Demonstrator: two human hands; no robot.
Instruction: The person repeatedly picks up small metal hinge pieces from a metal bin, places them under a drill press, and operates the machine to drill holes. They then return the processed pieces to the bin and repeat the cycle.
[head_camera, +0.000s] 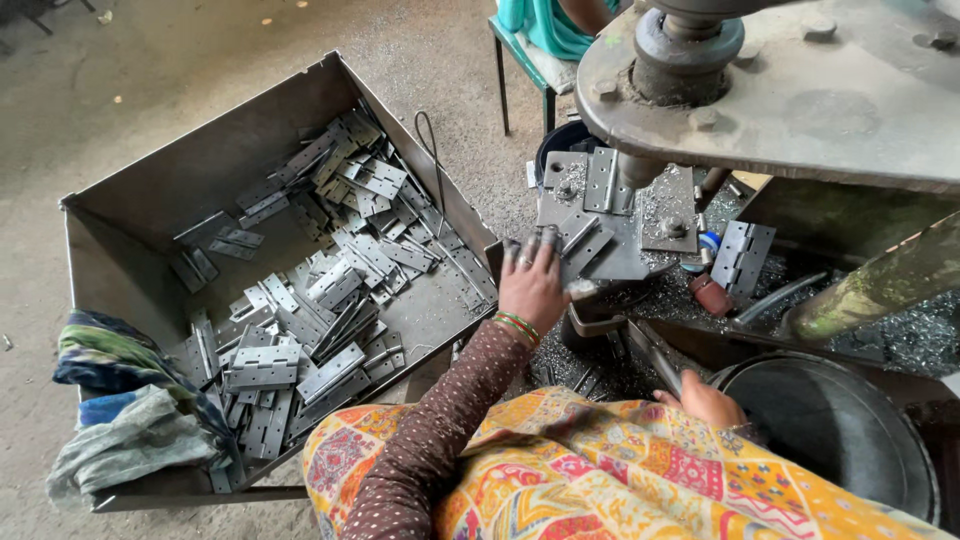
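My left hand (531, 282) reaches forward onto the grey press bed (610, 262), fingers spread, fingertips touching a flat metal hinge (583, 238) that lies there. Another hinge (601, 180) stands under the press ram (688, 45). My right hand (706, 400) is low beside my lap, closed around the end of a slanting metal bar (655, 362). A large steel box (150, 195) on my left holds several loose grey hinges (330, 290).
A hinge (742, 255) lies among metal shavings (900, 335) right of the bed. A round dark tub (830, 420) sits at lower right. Cloth bundles (120, 420) hang on the box's near corner. Another person sits on a stool (535, 60) behind the machine.
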